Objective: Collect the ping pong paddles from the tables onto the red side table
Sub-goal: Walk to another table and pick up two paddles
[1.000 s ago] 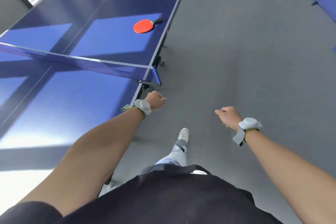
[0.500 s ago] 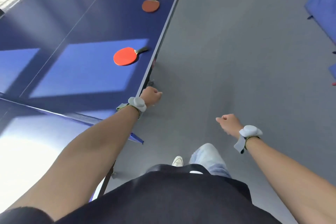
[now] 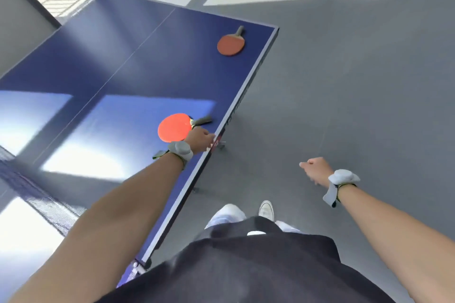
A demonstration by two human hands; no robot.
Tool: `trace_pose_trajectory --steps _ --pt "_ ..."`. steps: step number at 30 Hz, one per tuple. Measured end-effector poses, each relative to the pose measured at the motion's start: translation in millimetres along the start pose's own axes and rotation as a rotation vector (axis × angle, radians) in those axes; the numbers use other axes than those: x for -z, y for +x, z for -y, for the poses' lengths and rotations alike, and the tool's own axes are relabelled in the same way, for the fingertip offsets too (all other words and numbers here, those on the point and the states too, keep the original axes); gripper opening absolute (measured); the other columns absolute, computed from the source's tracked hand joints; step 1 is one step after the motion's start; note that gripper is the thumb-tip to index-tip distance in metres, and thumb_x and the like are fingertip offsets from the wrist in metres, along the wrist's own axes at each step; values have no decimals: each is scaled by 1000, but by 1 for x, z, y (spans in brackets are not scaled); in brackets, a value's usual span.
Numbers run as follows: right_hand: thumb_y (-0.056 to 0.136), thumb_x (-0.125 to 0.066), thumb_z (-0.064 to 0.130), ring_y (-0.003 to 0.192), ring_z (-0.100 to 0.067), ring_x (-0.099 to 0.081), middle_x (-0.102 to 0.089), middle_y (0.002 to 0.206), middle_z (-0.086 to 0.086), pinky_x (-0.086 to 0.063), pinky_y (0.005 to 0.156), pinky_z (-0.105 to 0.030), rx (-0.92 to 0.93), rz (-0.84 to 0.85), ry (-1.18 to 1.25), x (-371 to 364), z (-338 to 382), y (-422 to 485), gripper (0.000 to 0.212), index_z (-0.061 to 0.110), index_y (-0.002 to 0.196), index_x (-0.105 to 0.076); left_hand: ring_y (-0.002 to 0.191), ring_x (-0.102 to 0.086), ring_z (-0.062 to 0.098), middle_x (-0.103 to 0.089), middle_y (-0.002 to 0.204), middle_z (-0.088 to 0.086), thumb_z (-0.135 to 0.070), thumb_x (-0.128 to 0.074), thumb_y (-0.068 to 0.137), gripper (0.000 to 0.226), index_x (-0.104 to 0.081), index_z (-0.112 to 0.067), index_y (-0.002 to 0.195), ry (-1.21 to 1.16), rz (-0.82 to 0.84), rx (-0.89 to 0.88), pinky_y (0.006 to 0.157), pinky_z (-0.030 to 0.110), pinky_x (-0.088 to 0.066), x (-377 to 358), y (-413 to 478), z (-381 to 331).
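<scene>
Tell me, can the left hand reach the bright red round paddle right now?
Probably yes: the left hand is right beside the bright red round paddle on the blue table, with nothing between them.

Two paddles; one table; two hands.
</scene>
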State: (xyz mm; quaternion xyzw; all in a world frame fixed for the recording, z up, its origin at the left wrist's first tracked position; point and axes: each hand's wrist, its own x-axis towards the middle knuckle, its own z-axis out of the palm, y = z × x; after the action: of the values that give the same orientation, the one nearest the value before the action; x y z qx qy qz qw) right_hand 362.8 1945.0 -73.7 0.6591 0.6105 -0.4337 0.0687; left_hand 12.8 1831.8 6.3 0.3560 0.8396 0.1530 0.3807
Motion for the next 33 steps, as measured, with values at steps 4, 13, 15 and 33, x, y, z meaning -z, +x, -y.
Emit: trace_pose_trajectory --steps 4,13,15,33 --pt "97 -59 26 59 -25 -41 -44 66 -12 -35 53 -27 110 49 -110 42 83 72 34 13 70 -42 48 -53 12 -61 79 15 -17 -51 107 29 -63 -2 85 -107 -91 50 51 20 -44 32 56 -33" --pt "98 -60 28 59 -26 -43 -40 57 -3 -40 64 -32 311 104 -305 74 245 222 48 18 59 -33 81 -60 35 -64 100 23 -14 -50 105 22 -67 -1 98 -248 18 322 75 35 -48 35 178 -32" --pt "98 -60 27 57 -25 -41 -39 57 -4 -38 61 -31 313 125 -356 80 283 258 50 19 59 -31 88 -65 36 -67 109 24 -16 -51 105 24 -68 2 104 -319 15 367 75 35 -51 58 218 -43" --pt "96 -58 32 79 -32 -58 -58 73 -16 -51 76 -42 564 335 -503 101 537 491 35 10 70 -54 60 -58 21 -67 78 8 -23 -56 100 29 -68 -8 78 -432 -193 610 60 24 -51 144 405 -110"
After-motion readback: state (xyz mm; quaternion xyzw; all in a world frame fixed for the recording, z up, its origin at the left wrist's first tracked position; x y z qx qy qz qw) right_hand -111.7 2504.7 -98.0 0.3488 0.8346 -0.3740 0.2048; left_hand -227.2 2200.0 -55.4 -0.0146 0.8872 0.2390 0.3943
